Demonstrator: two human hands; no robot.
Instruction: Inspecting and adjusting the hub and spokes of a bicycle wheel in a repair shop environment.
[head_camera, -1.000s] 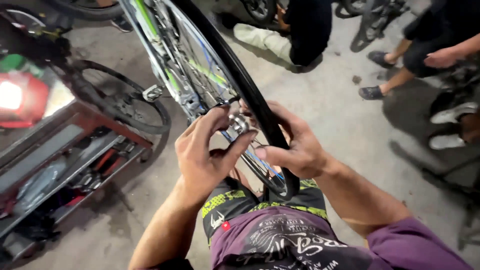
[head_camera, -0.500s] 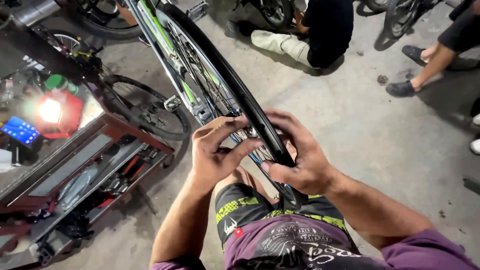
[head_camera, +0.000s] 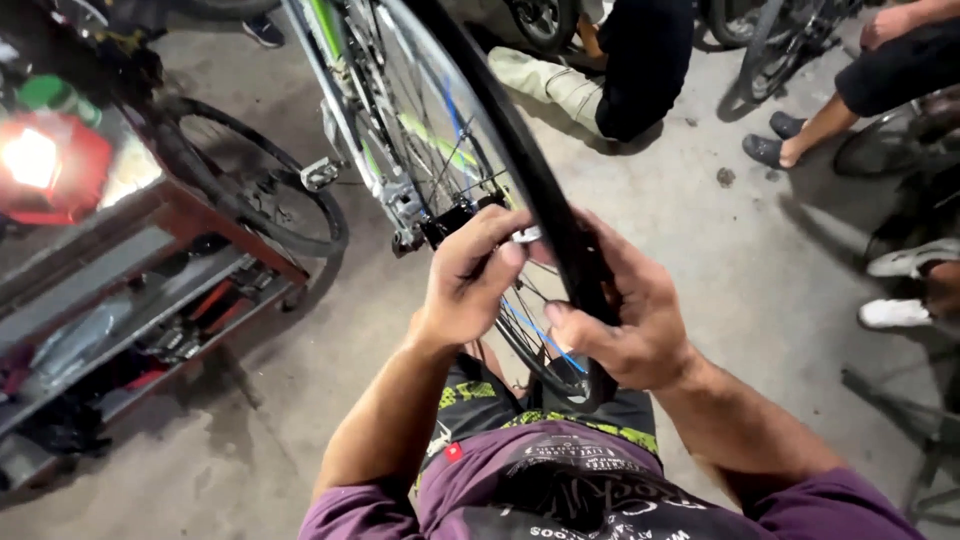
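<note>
**Both hands on the wheel**

The tire (head_camera: 520, 150) runs long, from up and away down toward the body, passing between both hands. The right hand (head_camera: 625, 320) wraps its fingers (head_camera: 575, 335) around the tire. The left hand (head_camera: 470, 285) pinches something small by the spokes (head_camera: 440, 130), just left of the tire; I cannot tell what.

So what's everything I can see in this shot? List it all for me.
bicycle wheel: one, black tyre, silver spokes, centre, between both hands
bike frame: one, green and white, top centre
second wheel: one, black, left, by the cart
tool cart: one, red, left
lamp: one, glowing red, far left
other people: at least two, dark clothes, top right
concrete floor: grey
left hand: at the rim
right hand: gripping the tyre
</note>
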